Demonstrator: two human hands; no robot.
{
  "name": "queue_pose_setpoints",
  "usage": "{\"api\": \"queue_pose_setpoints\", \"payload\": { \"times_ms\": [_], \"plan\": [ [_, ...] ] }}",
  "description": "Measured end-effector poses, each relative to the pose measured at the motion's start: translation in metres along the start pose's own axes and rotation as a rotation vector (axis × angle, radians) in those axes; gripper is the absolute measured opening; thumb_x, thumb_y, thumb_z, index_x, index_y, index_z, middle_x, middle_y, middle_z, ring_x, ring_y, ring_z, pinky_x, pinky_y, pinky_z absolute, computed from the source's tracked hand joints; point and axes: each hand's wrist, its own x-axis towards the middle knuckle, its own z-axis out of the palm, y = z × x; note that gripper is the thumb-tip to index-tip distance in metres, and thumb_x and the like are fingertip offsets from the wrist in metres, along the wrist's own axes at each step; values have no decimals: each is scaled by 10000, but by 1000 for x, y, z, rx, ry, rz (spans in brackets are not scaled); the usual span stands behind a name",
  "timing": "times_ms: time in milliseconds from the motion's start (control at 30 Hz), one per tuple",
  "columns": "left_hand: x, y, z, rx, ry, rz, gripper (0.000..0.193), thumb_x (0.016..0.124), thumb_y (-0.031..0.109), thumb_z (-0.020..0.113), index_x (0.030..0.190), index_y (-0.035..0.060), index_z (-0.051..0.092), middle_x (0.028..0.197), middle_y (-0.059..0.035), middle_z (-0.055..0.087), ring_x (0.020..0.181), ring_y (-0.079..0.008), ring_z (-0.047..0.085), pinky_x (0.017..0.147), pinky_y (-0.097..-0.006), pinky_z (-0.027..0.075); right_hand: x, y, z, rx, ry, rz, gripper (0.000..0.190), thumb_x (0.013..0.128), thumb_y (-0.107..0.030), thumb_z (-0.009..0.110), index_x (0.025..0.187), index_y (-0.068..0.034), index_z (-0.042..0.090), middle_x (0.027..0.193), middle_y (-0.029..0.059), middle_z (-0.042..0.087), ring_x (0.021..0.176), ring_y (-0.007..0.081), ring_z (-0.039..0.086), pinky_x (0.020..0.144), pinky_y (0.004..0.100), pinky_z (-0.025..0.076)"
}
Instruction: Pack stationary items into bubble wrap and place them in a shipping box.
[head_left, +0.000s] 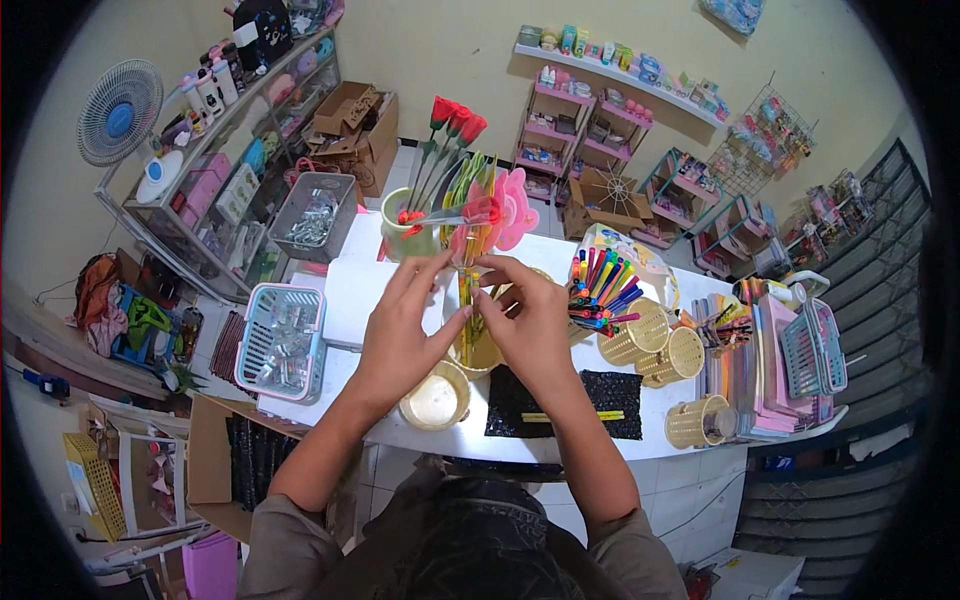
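Observation:
My left hand (409, 319) and my right hand (529, 311) come together over the white table, their fingertips on slim yellow patterned pencils (470, 330) held upright. The lower ends of the pencils reach into a cream perforated plastic basket (480, 364), partly hidden behind my hands. Just beyond my fingers, a red artificial rose in clear wrap (480, 211) lies across other items. Below my right hand, more yellow pencils (607, 415) rest on a sheet of black bubble wrap (615, 386). Near my left wrist stands a round cream container (435, 401).
A green vase (409, 240) holds red artificial roses (457, 124). Colored markers (607, 289) and cream baskets (670, 356) stand to the right, beside stacked books (750, 367). A blue basket (279, 341) of small packets sits left. An open cardboard box (214, 457) stands below the table's left edge.

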Motion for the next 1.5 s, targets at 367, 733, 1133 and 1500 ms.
{"api": "queue_pose_setpoints", "payload": {
  "times_ms": [367,733,1133,1500],
  "plan": [
    [-23,54,22,113,-68,351,320,930,161,870,1235,82,819,1159,-103,814,1140,-320,737,1065,-439,489,-67,-43,-97,369,304,-199,254,954,86,823,1203,69,775,1178,143,768,1030,193,787,862,298,677],
    [-72,65,101,-90,-389,197,240,1006,77,772,1235,12,798,1078,-125,724,1038,-300,718,909,-402,543,-180,61,-170,541,275,99,235,994,132,741,1226,96,726,1163,153,753,1067,241,793,955,332,679],
    [-109,35,138,241,-309,183,214,965,93,803,1177,78,821,1051,-68,691,1074,-279,651,994,-411,468,-198,130,-171,-73,43,-48,148,934,28,802,1082,15,806,1060,153,785,1020,327,758,915,405,597],
    [-117,27,145,278,-261,173,246,940,97,823,1186,95,817,1060,-60,694,1071,-281,651,982,-414,469,-196,137,-172,-69,-26,-32,157,924,36,795,1081,18,800,1049,155,769,1012,339,739,911,423,588]
  ]
}}
